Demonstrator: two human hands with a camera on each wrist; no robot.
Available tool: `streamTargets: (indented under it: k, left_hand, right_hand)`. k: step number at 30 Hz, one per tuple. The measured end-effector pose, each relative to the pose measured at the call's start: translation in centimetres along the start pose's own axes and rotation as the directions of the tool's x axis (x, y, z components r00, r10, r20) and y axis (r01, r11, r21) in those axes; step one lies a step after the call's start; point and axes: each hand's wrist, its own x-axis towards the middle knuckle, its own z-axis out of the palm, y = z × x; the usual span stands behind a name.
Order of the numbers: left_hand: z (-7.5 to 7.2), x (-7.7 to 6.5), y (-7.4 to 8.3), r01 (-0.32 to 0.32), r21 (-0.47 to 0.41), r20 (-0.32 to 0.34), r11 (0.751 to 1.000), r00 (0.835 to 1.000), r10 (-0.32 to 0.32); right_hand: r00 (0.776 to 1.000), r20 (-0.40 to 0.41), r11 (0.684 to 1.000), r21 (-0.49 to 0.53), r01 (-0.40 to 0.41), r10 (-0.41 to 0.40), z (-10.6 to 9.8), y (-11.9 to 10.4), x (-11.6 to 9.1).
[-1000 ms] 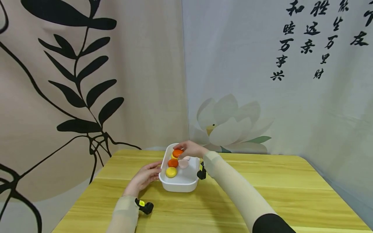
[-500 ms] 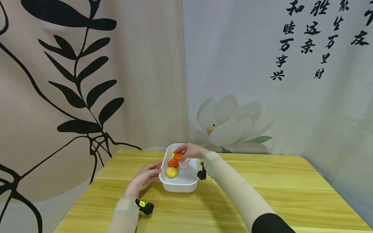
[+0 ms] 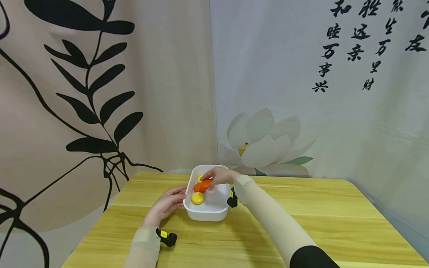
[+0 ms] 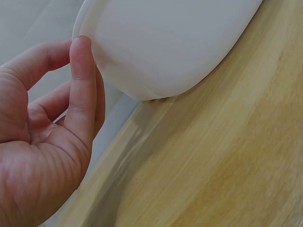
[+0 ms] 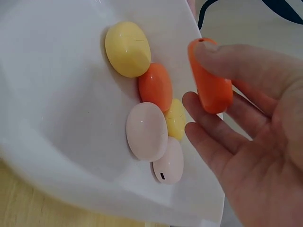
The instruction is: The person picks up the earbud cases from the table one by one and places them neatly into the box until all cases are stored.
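A white box (image 3: 208, 216) with rounded corners stands on the table in the head view. At its left rim my left hand (image 3: 167, 203) holds on with the fingertips; in the left wrist view, thumb and fingers meet at the rim. My right hand (image 5: 253, 104) reaches in from the right, pinching a smooth, oval orange piece (image 5: 211, 85) between thumb and fingers. Beneath it in the box lie another orange oval (image 5: 155, 87), a large yellow one (image 5: 128, 48), a smaller-looking yellow one (image 5: 175, 120) and two pale pink ones, the larger-looking pink oval (image 5: 147, 131) nearer the right wrist camera.
The box sits near the far edge of a wooden table (image 3: 295, 223). Behind the table hangs a cloth backdrop (image 3: 177, 93) with a plant print, a lotus and black lettering. Each wrist wears a small black camera (image 3: 167, 238).
My right hand has come slightly nearer and lower with the orange piece, which now overlaps the other orange oval in the head view. The left hand and the box stay in place.
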Motion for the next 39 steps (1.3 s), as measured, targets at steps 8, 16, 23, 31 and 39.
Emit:
streamTargets:
  k: [8, 16, 23, 31, 39]
  left_hand:
    - [0.2, 0.1, -0.1, 0.012, 0.003, -0.026, 1.0, 1.0, -0.012]
    - [0.3, 0.2, -0.1, 0.015, 0.002, -0.016, 1.0, 1.0, -0.015]
    - [0.5, 0.3, 0.0, 0.019, 0.005, -0.027, 1.0, 0.999, -0.019]
    - [0.4, 0.4, -0.1, 0.017, 0.002, -0.034, 1.0, 0.999, -0.017]
    - [0.2, 0.2, -0.2, 0.023, 0.001, -0.037, 1.0, 0.999, -0.023]
  right_hand:
    - [0.998, 0.05, 0.999, 0.021, -0.042, 0.041, 0.3, 0.1, -0.1]
    - [0.997, 0.073, 0.999, 0.036, -0.025, 0.023, 0.5, 0.4, -0.3]
    - [0.997, 0.075, 0.999, 0.049, -0.007, 0.003, 0.4, 0.9, -0.2]
    - [0.998, 0.067, 0.999, 0.041, -0.008, 0.005, 0.2, 0.9, -0.5]
    - [0.999, 0.045, 0.999, 0.053, -0.006, 0.004, 0.1, 1.0, -0.7]
